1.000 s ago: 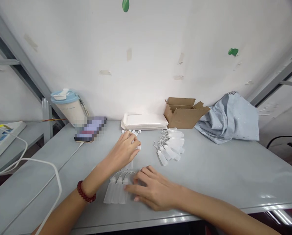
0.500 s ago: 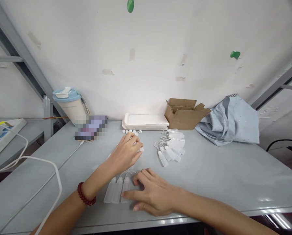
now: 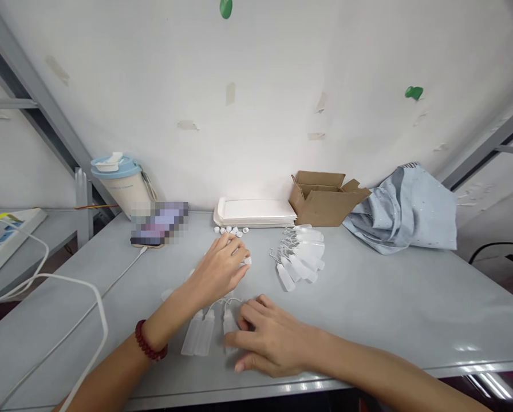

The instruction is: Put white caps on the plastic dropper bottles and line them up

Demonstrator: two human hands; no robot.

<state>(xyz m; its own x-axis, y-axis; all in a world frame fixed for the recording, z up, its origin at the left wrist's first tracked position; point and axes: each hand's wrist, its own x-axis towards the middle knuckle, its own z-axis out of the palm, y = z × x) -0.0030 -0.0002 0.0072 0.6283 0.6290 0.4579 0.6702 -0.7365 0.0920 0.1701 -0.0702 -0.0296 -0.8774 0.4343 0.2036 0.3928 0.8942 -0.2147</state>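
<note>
My left hand [image 3: 220, 266] hovers over the table's middle, fingers curled and closed on a small white cap [image 3: 248, 261] that peeks out at the fingertips. Nearer the front edge, my right hand [image 3: 269, 340] has its index finger resting on a flat translucent plastic bottle [image 3: 229, 321] with a thin looped cord; the thumb stays apart from it. Two similar bottles [image 3: 198, 336] lie side by side to its left. Others are partly hidden under my left forearm. Several loose white caps [image 3: 231, 231] lie behind my left hand.
Right of centre, several corded bottles [image 3: 302, 254] lie fanned out. Along the wall stand a stack of white flat boxes [image 3: 259, 212], an open cardboard box [image 3: 329, 200] and a grey-blue cloth [image 3: 406, 217]. A tumbler [image 3: 123, 186], a phone [image 3: 160, 223] and a white cable [image 3: 102, 312] occupy the left.
The bottle under my right index finger has slid to the right, apart from the two beside it. My right hand shifted slightly right with it; my left hand has hardly moved.
</note>
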